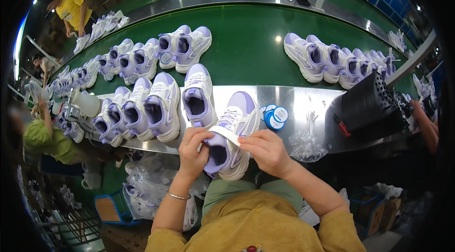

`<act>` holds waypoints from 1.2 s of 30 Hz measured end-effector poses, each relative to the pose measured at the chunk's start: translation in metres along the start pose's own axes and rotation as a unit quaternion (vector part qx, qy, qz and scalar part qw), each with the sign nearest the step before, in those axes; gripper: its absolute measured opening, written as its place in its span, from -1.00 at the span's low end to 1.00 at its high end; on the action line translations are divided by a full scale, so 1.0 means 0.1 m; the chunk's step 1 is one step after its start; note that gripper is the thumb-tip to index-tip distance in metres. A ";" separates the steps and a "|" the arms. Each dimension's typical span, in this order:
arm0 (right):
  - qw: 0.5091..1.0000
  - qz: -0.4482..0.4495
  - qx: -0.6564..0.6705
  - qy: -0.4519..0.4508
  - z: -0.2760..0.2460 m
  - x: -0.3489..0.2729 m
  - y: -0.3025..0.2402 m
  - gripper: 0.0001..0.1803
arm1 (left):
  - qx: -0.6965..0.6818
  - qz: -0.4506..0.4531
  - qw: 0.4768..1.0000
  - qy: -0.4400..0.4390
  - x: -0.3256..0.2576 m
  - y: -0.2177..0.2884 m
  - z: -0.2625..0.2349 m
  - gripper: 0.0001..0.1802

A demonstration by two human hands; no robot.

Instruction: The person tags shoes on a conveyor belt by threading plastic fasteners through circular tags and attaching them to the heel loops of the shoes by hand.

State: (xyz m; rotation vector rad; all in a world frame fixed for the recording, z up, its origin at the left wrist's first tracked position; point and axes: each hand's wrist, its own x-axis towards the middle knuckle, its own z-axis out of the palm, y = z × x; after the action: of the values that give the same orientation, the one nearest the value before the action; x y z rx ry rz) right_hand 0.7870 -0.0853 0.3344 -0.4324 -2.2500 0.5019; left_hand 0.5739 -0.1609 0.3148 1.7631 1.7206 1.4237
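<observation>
A white and lavender sneaker stands in front of me at the steel table's near edge, toe pointing away, its opening toward me. Across its tongue, below the laces, runs a curved white strip. My left hand pinches the strip's left end. At the other end, the fingertips of my right hand are closed on it. Its material is unclear. A matching sneaker stands just to the left. Right of the held shoe lie several round blue and white tags.
More sneakers line the steel table on the left; others stand on the green belt. At the right are a black perforated bin and crumpled clear plastic. Co-workers are at the left and right edges.
</observation>
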 end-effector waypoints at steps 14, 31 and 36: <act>0.992 0.080 -0.099 0.011 0.12 -0.30 -0.32 -0.65 | 0.027 0.002 1.000 0.016 0.03 0.16 0.17 -0.67; 0.990 0.132 0.007 0.054 0.09 -0.03 0.03 -0.75 | 0.279 0.023 0.958 0.055 0.57 0.21 0.30 -0.64; 0.903 0.413 -0.088 0.081 -0.93 -0.56 0.60 -0.83 | 0.287 -0.023 0.957 -0.020 0.28 -0.18 0.22 -0.69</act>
State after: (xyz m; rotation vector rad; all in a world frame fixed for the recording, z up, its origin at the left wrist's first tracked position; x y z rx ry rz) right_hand 0.9018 -0.0384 0.3285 -1.4914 -1.8718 0.6460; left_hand 0.5750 -0.1227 0.3030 1.9780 2.2966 0.9061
